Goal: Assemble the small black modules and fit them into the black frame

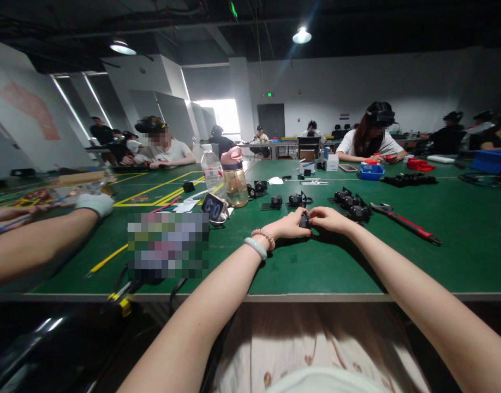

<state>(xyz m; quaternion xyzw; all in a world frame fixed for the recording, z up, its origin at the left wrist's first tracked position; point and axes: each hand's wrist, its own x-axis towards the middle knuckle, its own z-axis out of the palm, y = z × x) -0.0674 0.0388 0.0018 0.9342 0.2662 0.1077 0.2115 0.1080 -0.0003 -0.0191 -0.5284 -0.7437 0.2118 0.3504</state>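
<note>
Between my two hands, low over the green table, is a small black part (304, 220). My left hand (290, 225) has its fingers closed around the part's left side. The fingertips of my right hand (330, 219) pinch it from the right. Just beyond my hands sit more black parts, one (297, 200) directly behind and another (274, 202) a bit to the left. A group of similar black parts (352, 204) lies behind my right hand. Fine detail of the held part is too small to make out.
Right of my forearm lies a red-handled wrench (406, 222). A tinted bottle (236, 183), a clear bottle (212, 166) and a small display (213, 207) stand left of centre. A co-worker's arms (41, 240) reach in at the left. A blue bin (371, 171) is farther back.
</note>
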